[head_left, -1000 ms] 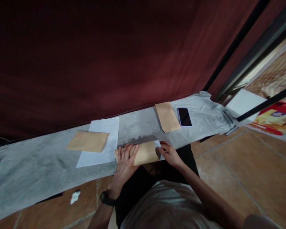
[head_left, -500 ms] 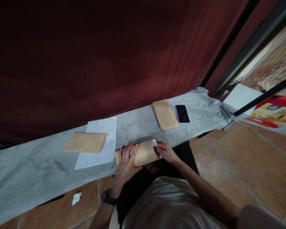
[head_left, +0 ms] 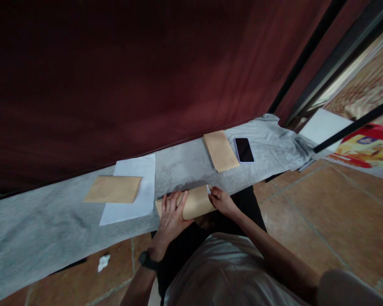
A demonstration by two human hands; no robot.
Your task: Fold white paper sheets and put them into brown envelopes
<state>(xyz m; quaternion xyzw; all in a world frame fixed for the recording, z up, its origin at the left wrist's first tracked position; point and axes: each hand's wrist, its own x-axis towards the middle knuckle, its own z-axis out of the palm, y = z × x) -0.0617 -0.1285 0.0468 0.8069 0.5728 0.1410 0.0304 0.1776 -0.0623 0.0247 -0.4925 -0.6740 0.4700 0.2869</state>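
1. Currently, left hand (head_left: 172, 212) flat on brown envelope (head_left: 198, 203), fingers splayed; right hand (head_left: 222, 201) at its mouth beside white paper (head_left: 208, 189), can't tell if pinching.
2. Left of hands: second envelope (head_left: 115, 189) overlapping white sheet (head_left: 147, 185).
3. Beyond right hand: envelope stack (head_left: 221, 151), phone (head_left: 244, 150).

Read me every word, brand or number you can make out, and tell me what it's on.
No text can be read here.
Red and yellow box: blue logo, too blurred.
Left envelope: faint reddish marks, too small.
Envelope under the hands: no readable print.
Phone: dark screen, none visible.
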